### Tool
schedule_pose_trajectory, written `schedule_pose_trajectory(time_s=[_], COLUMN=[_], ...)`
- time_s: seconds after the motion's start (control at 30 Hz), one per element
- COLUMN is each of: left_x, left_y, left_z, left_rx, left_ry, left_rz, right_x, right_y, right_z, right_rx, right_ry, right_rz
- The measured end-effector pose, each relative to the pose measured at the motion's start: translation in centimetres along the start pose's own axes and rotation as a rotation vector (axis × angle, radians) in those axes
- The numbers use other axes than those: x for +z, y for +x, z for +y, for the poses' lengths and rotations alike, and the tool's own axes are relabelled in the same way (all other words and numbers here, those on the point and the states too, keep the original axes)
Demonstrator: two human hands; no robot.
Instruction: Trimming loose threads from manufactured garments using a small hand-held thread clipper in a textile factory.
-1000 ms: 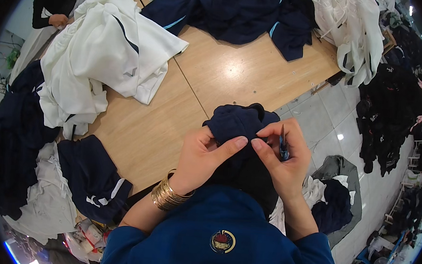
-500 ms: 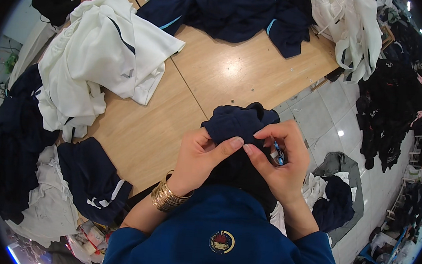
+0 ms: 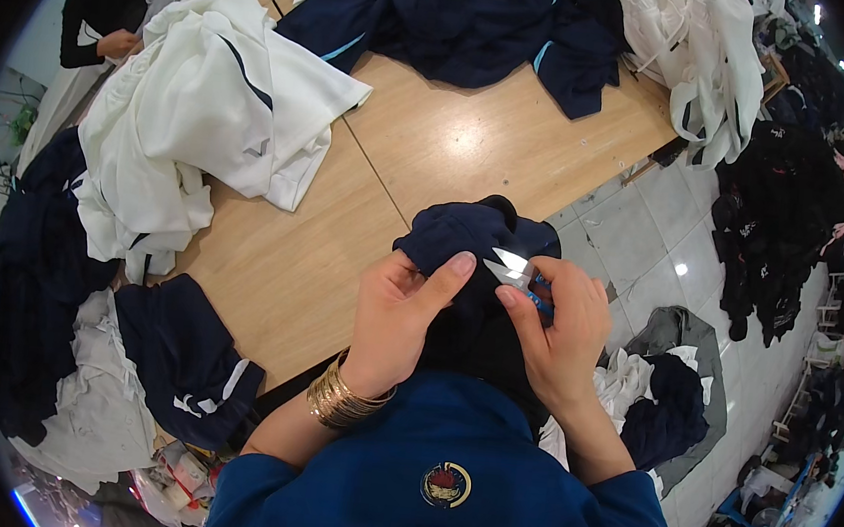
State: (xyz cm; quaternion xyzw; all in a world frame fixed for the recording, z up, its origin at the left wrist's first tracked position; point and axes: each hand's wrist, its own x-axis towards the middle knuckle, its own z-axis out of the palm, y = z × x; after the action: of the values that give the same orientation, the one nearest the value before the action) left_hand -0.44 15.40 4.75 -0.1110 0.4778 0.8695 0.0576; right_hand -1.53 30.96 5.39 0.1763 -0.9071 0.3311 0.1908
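A bunched navy garment [image 3: 455,234] is held up in front of me at the table's near edge. My left hand [image 3: 401,297] pinches it, thumb on top and the fingers tucked under the cloth. Small thread snips [image 3: 514,270] with blue handles are in my right hand [image 3: 563,311], its fingers closed round them. Their two bright blades stand apart and point left, close to the garment and my left thumb. Whether the blades touch the cloth I cannot tell.
The wooden table [image 3: 343,247] bears a white garment [image 3: 196,93] at left and navy garments [image 3: 463,26] at the far side. A folded navy piece [image 3: 183,353] lies at near left. Right, a grey sack [image 3: 712,389] of clothes stands on tiles. A co-worker [image 3: 113,6] is at far left.
The snips' blades have swung out from my right hand toward the cloth. My right thumb and fingers have parted from the garment. The co-worker's hands have moved and one shows lower now.
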Motion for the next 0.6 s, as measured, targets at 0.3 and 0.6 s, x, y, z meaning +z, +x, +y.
schedule_pose_trajectory(time_s=[0.3, 0.6], left_x=[0.32, 0.5], left_y=[-0.1, -0.15], left_z=[-0.44, -0.56], left_rx=[0.082, 0.087], left_ry=[-0.007, -0.019], left_rz=[-0.038, -0.048], right_x=[0.24, 0.3], right_y=[-0.04, -0.11], right_z=[-0.1, -0.06], right_rx=[-0.025, -0.032], right_ry=[-0.094, -0.107], right_rz=[0.031, 0.046])
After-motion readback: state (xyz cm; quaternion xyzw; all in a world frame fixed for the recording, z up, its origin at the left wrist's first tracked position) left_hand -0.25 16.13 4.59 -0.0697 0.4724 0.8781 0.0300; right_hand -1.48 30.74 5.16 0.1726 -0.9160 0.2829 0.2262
